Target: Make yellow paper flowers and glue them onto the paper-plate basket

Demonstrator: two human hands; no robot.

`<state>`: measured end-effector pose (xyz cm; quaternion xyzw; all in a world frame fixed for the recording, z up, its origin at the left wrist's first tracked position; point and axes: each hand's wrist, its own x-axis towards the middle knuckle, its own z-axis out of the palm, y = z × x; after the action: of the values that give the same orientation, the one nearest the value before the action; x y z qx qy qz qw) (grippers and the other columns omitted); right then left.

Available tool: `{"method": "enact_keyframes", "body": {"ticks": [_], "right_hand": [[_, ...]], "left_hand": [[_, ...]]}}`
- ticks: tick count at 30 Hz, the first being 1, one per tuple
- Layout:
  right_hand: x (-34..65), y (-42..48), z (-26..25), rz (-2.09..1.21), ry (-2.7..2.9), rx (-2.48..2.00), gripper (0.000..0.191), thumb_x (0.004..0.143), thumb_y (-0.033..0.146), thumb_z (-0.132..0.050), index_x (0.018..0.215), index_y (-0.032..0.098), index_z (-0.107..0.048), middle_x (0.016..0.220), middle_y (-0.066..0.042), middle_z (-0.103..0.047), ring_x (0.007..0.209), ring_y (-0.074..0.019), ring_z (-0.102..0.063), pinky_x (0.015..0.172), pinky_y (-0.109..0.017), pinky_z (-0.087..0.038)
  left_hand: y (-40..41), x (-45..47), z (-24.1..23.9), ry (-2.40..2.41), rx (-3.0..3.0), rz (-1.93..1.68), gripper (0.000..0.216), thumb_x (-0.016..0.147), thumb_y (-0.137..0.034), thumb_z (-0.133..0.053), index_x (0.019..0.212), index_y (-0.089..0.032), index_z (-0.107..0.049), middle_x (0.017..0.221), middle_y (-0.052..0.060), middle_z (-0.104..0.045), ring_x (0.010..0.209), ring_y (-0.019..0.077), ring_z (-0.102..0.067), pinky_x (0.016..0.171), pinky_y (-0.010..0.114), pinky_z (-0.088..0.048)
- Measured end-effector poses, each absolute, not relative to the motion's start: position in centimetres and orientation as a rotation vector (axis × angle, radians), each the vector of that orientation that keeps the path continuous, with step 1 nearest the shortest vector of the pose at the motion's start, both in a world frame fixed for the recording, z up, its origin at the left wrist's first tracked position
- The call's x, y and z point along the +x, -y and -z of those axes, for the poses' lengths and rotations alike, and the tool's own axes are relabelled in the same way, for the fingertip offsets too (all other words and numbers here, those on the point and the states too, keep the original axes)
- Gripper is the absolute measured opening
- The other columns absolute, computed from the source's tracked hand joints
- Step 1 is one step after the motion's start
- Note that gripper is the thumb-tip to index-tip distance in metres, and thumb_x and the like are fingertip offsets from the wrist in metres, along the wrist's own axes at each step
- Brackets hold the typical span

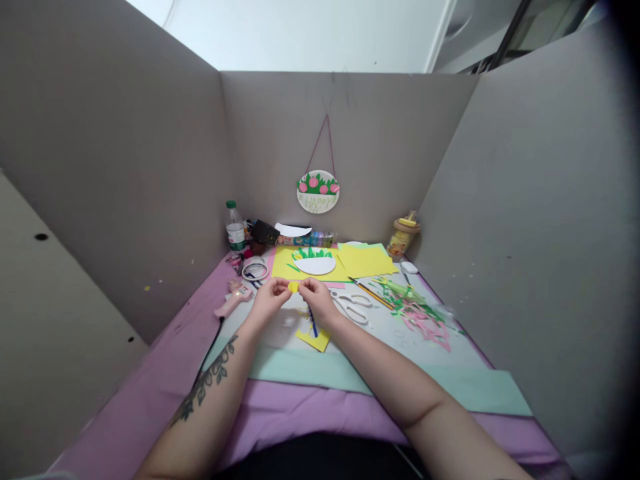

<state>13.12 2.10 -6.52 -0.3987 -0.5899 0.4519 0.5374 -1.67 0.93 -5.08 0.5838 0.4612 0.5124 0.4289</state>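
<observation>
Between my fingertips is a small yellow paper piece, pinched on its left edge by my left hand and on its right by my right hand. Under my hands lie a blue pen and a yellow paper scrap. White-handled scissors rest to the right of my right hand. Just beyond, a white half-plate with green paper leaves sits on a yellow sheet.
Paper scraps are heaped at the right, beside pencils. A pink glue gun and a tape roll lie left. A bottle and a cup stand at the back. A decorated plate hangs on the grey partition.
</observation>
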Motion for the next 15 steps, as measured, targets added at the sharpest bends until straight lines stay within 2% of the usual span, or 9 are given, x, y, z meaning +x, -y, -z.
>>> {"method": "enact_keyframes", "body": {"ticks": [15], "right_hand": [[13.14,-2.01,6.58,-1.011,1.459,-0.976,0.012,0.071,0.027,-0.053,0.065,0.018,-0.049,0.058,0.005,-0.045,0.055,-0.0108,-0.039,0.053,-0.023,-0.031]], "left_hand": [[-1.29,-1.95,5.59,-1.163,1.555,-1.296,0.022,0.067,-0.026,-0.064,0.083,-0.015,-0.055,0.075,0.001,-0.059,0.067,0.0129,-0.057,0.064,0.025,-0.044]]}}
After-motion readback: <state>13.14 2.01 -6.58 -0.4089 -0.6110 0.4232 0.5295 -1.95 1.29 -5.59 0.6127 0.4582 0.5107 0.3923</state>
